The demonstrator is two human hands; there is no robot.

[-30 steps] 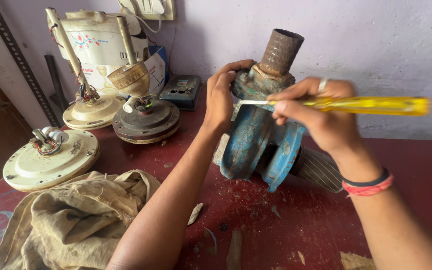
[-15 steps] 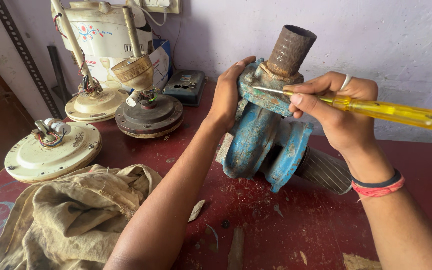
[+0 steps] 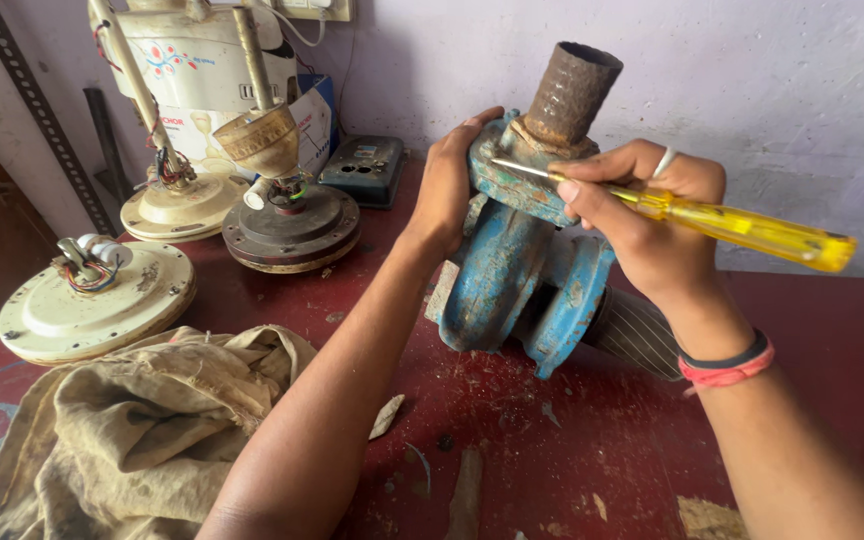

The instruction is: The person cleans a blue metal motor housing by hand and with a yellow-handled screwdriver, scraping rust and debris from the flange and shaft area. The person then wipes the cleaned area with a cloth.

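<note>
A worn blue water pump (image 3: 512,275) with a rusty pipe stub (image 3: 572,90) on top lies on the red table (image 3: 512,460). My left hand (image 3: 449,185) grips the pump's upper left side by the flange. My right hand (image 3: 647,220) holds a yellow-handled screwdriver (image 3: 742,228), its metal tip resting on the blue flange just below the pipe stub. A ring sits on one finger of that hand, and red and black bands circle its wrist.
Three ceiling fan motors stand at the left: a cream one (image 3: 92,300), a dark one (image 3: 287,225) and a pale one (image 3: 177,200). A dirty cloth (image 3: 132,430) lies at the front left. A switch box (image 3: 364,170) and a white appliance (image 3: 202,60) sit by the wall.
The view has moved closer and the screwdriver has tilted, handle lower to the right. The tip stays on the flange; my left hand keeps its grip on the pump.
</note>
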